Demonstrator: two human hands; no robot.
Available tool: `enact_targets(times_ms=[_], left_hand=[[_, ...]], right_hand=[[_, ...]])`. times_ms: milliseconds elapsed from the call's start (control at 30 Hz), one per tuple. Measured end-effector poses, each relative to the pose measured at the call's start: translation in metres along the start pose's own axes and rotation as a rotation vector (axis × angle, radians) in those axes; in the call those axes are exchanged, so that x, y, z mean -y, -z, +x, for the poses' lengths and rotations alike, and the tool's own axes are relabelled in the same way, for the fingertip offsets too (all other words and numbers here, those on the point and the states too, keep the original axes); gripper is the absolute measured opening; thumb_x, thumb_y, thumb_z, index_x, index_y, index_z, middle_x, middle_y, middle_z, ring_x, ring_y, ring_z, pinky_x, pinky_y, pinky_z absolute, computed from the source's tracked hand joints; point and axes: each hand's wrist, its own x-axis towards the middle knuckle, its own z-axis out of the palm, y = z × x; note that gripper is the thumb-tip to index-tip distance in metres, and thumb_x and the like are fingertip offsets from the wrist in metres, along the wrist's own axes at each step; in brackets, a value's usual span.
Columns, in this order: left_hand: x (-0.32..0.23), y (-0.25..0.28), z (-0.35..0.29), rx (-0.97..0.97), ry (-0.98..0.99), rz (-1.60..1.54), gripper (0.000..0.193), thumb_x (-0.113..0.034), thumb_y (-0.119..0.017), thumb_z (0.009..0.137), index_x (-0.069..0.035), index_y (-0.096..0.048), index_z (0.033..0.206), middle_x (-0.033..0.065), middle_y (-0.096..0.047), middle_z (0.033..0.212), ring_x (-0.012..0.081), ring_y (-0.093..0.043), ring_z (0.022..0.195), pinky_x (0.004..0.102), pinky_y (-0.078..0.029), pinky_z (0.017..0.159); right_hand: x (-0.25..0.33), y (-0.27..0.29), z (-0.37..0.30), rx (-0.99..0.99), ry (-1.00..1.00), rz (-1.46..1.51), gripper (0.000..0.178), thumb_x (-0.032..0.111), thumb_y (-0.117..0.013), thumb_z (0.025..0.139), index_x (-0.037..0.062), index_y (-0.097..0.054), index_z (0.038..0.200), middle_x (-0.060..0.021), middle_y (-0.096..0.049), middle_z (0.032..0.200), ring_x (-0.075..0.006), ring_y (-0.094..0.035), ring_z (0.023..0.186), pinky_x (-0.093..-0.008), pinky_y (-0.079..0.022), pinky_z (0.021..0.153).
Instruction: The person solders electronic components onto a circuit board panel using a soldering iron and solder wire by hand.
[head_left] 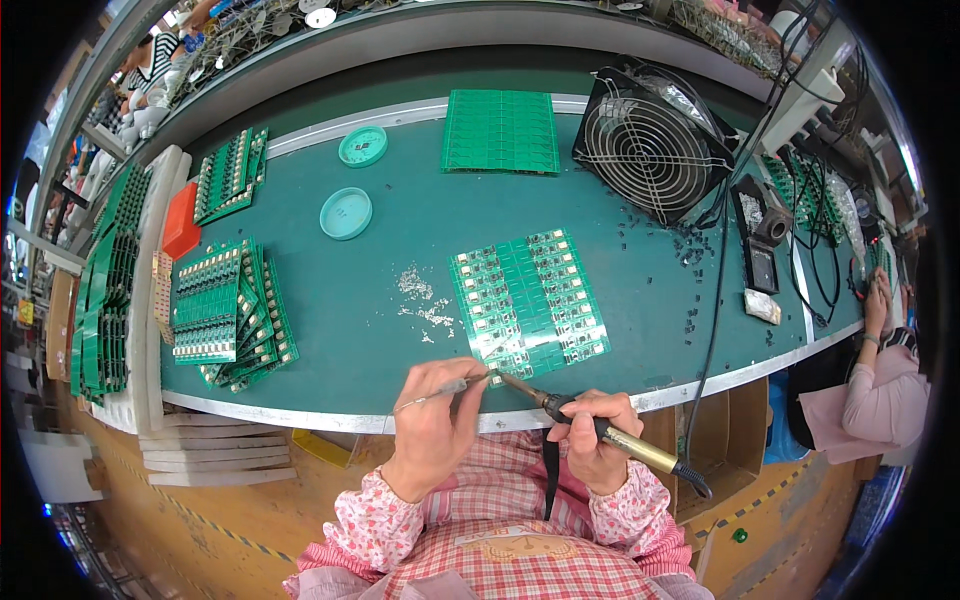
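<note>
A green circuit board panel (529,300) with rows of small white and black parts lies in front of me, at the bench's near edge. My right hand (598,432) is closed round a soldering iron (640,450) with a gold-coloured handle; its tip meets the panel's near left corner. In my left hand (437,420) is a slim pair of metal tweezers (432,396), pinched between thumb and fingers, its points by the iron's tip. What lies between those points is too small to make out. Small pale parts (424,296) are scattered left of the panel.
Behind the panel lie a stack of bare green boards (500,132) and a black fan (650,140). Loose black parts (692,300) and a soldering iron stand (765,230) are at right. Filled boards (232,310), a red box (181,222) and round dishes (346,213) occupy the left.
</note>
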Motion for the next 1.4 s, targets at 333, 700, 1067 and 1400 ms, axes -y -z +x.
enact_targets(times_ms=[333, 700, 1067, 1400], left_hand=[[0.0, 0.0, 0.0, -0.01, -0.005, -0.011, 0.021, 0.006, -0.07, 0.082, -0.001, -0.065, 0.101, 0.012, -0.07, 0.098, 0.0293, -0.065, 0.088, 0.0366, -0.052, 0.075], [0.001, 0.0, -0.001, -0.008, -0.012, -0.013, 0.02, 0.005, -0.07, 0.082, -0.001, -0.066, 0.101, 0.0122, -0.07, 0.099, 0.0302, -0.064, 0.088, 0.0372, -0.052, 0.076], [0.0, -0.002, -0.003, -0.029, -0.014, -0.011, 0.017, 0.003, -0.07, 0.084, -0.001, -0.065, 0.1, 0.0121, -0.07, 0.098, 0.0289, -0.065, 0.088, 0.0367, -0.051, 0.075], [0.0, 0.011, -0.002, -0.054, 0.106, -0.081, 0.012, 0.002, -0.068, 0.088, 0.002, -0.064, 0.1, 0.0111, -0.07, 0.094, 0.022, -0.07, 0.085, 0.032, -0.054, 0.077]], right_hand=[[-0.004, 0.001, -0.001, 0.029, 0.109, -0.04, 0.009, 0.011, -0.065, 0.093, 0.004, -0.06, 0.095, -0.0021, -0.067, 0.058, -0.0191, -0.068, 0.057, -0.0316, -0.053, 0.057], [-0.005, 0.002, 0.006, 0.072, 0.231, -0.042, 0.012, 0.015, -0.066, 0.094, 0.0047, -0.06, 0.096, -0.0022, -0.067, 0.059, -0.019, -0.066, 0.055, -0.0311, -0.053, 0.056], [-0.01, 0.0, -0.013, -0.147, 0.001, 0.045, 0.015, 0.019, -0.059, 0.097, 0.0046, -0.057, 0.097, -0.0051, -0.065, 0.063, -0.0162, -0.065, 0.053, -0.0303, -0.051, 0.055], [-0.002, 0.001, -0.003, -0.126, 0.008, -0.003, 0.012, 0.013, -0.061, 0.097, 0.004, -0.061, 0.105, -0.007, -0.069, 0.074, -0.016, -0.069, 0.065, -0.0283, -0.053, 0.066]])
